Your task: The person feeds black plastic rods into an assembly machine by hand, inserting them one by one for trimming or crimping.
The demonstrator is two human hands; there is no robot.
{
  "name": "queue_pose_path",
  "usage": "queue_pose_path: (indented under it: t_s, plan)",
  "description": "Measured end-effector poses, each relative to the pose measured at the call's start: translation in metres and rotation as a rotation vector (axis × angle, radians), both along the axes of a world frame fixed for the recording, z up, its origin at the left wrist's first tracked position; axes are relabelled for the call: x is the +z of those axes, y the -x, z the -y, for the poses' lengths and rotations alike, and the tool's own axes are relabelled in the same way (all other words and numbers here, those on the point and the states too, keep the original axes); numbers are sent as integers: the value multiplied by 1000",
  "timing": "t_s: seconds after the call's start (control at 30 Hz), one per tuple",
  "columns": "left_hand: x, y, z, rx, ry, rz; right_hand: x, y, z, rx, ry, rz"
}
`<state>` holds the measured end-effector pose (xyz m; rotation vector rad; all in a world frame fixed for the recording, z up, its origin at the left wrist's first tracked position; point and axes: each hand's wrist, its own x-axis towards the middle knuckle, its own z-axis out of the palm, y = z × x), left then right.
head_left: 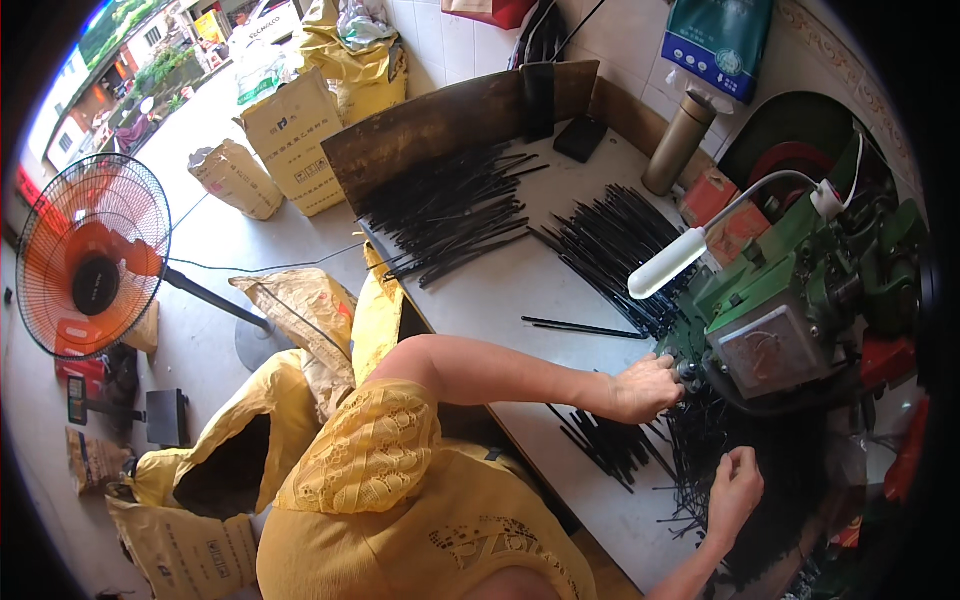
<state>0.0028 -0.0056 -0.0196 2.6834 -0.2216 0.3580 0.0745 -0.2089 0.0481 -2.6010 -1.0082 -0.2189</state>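
One green metal machine (770, 310) is flanked by uncountable thin black rods (612, 240); left grip (648, 388) and right grip (736, 488) are curled inward, contents cannot be told.

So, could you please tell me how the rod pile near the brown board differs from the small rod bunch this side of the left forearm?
The rod pile is far larger; the small rod bunch holds fewer rods. In the picture, the pile's rods mostly slant up to the right, while the small bunch's slant down to the right. Both are thin black rods lying on the table.
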Motion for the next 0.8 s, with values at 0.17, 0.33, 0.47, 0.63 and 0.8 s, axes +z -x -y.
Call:
queue_pose_path:
  t_s: [0.17,0.33,0.47,0.63,0.8]
  plan:
    - [2,7,5,99,225,-92,-5,7,-13,134,-25,-114]
    - [0,12,0,84,297,-75,-23,5,-30,208,-125,-234]
    - [6,9,-19,117,394,43,-47,-8,-35,258,-383,-287]
    - [2,7,-48,259,387,93,-56,-19,-54,220,-289,-228]
    - [4,-7,-33,283,492,19,-59,-24,-55,138,-402,-548]
